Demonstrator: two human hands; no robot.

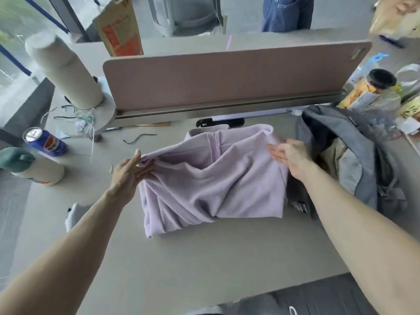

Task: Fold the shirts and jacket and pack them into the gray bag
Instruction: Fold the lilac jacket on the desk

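On the table [204, 258], jacket [211, 178] crosswise, collar [211, 134] away

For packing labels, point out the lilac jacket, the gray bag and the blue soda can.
lilac jacket [216, 183], head view, on its creased front below the zip.
gray bag [358, 142], head view, on its outer gray flap.
blue soda can [53, 144], head view, on its blue side.
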